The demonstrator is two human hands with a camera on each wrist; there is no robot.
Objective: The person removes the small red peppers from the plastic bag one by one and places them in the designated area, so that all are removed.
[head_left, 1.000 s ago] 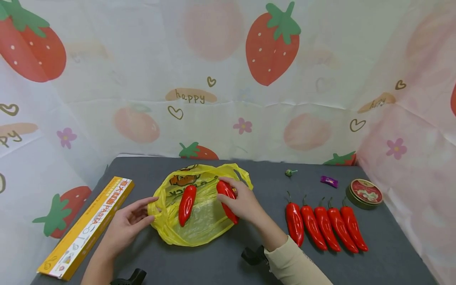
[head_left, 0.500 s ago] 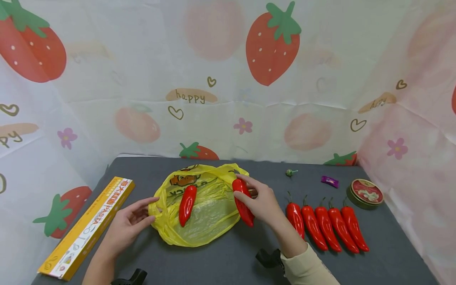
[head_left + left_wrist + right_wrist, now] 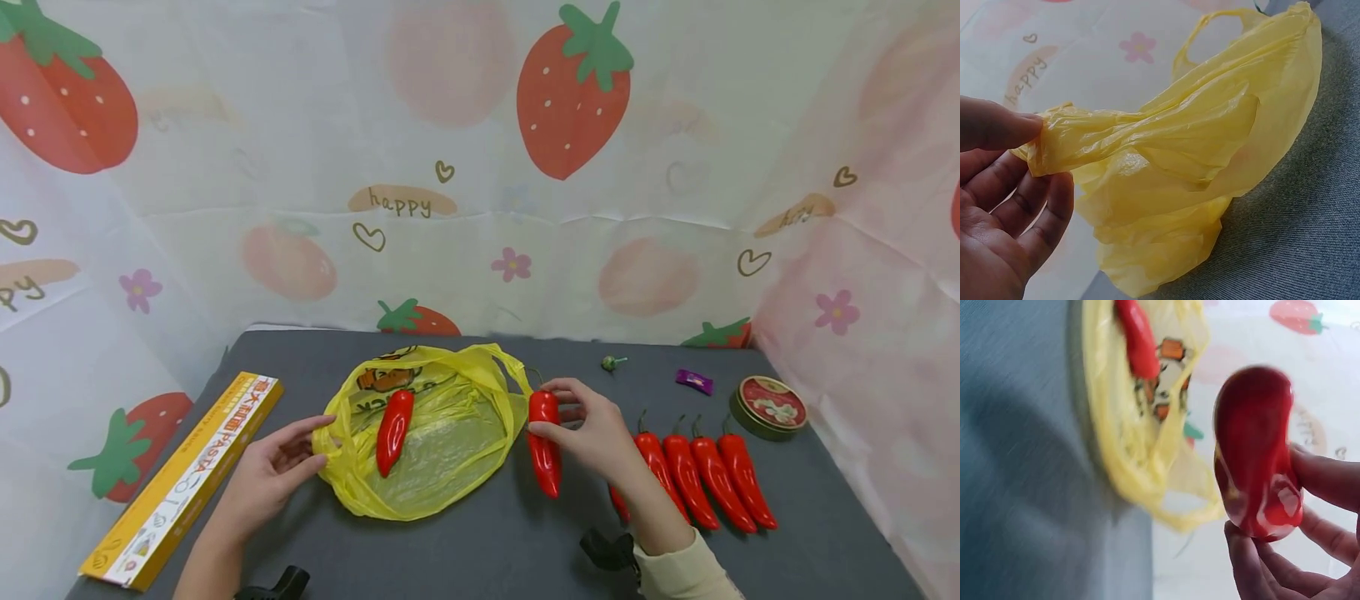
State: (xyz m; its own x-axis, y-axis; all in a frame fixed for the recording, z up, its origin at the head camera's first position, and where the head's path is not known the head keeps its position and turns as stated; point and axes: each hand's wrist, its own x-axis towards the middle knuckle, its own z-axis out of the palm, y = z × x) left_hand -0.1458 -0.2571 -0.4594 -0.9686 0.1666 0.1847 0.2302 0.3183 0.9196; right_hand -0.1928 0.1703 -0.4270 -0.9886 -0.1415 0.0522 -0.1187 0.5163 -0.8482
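A yellow plastic bag (image 3: 450,467) lies with its mouth spread wide on the dark tabletop. My left hand (image 3: 266,471) pinches its left edge; in the left wrist view the gathered plastic (image 3: 1091,134) sits between thumb and fingers. One red chili pepper (image 3: 395,433) rests inside the bag. My right hand (image 3: 592,425) holds another shiny chili pepper (image 3: 544,450) between thumb and fingers, just off the bag's right side. Close up in the right wrist view, that held pepper (image 3: 1257,450) points at the camera, with the bag (image 3: 1110,444) behind it.
Several more chili peppers (image 3: 690,483) lie in a row at the right, one partly hidden by my right forearm. Behind them are a round tin (image 3: 768,407), a purple wrapped candy (image 3: 693,382) and a small green stem-like piece (image 3: 611,363). A yellow pasta box (image 3: 183,479) lies left.
My right hand has carried the held chili pepper rightward from over the bag to beside its right edge, turning it more upright. My left hand keeps its place on the bag.
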